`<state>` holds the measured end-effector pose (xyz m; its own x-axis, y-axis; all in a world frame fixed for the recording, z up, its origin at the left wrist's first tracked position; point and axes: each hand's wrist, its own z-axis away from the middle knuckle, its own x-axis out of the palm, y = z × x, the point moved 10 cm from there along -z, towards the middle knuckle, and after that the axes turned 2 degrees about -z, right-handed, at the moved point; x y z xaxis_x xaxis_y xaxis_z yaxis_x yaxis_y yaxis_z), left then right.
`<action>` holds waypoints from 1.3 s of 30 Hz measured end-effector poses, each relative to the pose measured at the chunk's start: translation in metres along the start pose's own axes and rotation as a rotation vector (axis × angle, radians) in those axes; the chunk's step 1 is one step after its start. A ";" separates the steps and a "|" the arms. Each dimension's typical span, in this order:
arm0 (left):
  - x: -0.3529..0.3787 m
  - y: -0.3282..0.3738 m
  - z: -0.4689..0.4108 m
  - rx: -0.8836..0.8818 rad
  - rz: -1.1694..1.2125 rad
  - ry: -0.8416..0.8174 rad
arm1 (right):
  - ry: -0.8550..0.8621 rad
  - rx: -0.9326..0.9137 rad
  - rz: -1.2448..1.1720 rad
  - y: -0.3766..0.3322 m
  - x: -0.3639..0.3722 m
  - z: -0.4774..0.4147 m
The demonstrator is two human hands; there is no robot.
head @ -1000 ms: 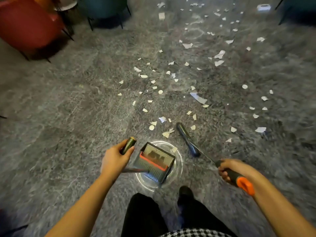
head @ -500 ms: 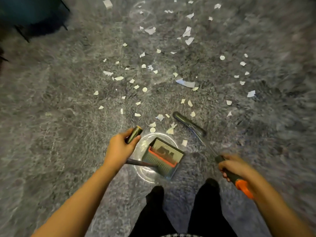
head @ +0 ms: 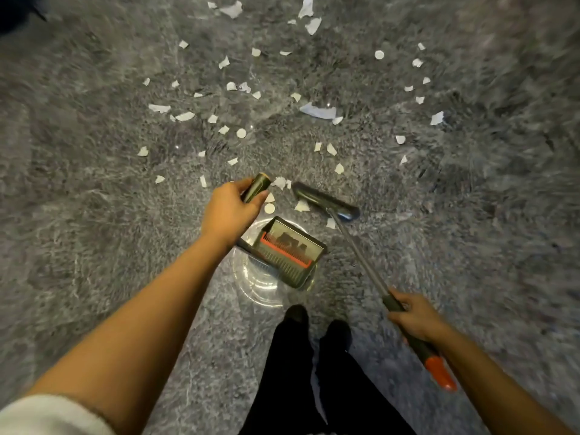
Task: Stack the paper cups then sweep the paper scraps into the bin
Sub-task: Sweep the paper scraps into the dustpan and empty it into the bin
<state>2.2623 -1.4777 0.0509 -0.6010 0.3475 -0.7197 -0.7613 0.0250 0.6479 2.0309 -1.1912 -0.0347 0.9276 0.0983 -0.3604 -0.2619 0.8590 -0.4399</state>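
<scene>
White, torn paper scraps [head: 318,112] are scattered over the grey floor [head: 94,199] beyond the dustpan [head: 288,249]. Its upright handle is gripped by the left hand [head: 230,211], fingers curled round it. The broom [head: 326,202] is gripped likewise by the right hand [head: 414,318], its head set among the nearest scraps. Wide floor is seen on either side.

Floor [head: 94,215]: grey stone-look surface, mottled with paler veins and streaks, fills nearly the whole view. Finish is glossy. A round ring of reflected light [head: 248,287] sits low centre, with fainter concentric rings inside it. A few small bright glints [head: 328,104] show further up. Lighting is dim and soft. Top-left corner: a dark shape [head: 12,9], cut off by the frame edge; cannot tell what it is. Floor texture is smeared toward the frame edges and sharper at centre.
</scene>
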 end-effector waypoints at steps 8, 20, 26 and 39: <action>0.002 0.005 0.012 0.038 -0.075 0.027 | -0.179 0.041 -0.138 0.034 0.021 0.053; 0.007 0.008 0.036 0.075 -0.105 0.076 | -0.297 0.088 -0.598 0.075 0.007 0.098; 0.008 0.008 0.042 0.077 -0.115 0.080 | -0.192 0.072 -0.510 0.063 0.004 0.100; -0.043 -0.065 0.080 -0.134 0.039 0.249 | -0.213 0.189 -0.895 0.056 0.005 0.049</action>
<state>2.3569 -1.4188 0.0595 -0.6592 0.1046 -0.7447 -0.7518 -0.1138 0.6495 2.0339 -1.1183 -0.0210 0.7975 -0.5641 0.2141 0.6025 0.7253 -0.3331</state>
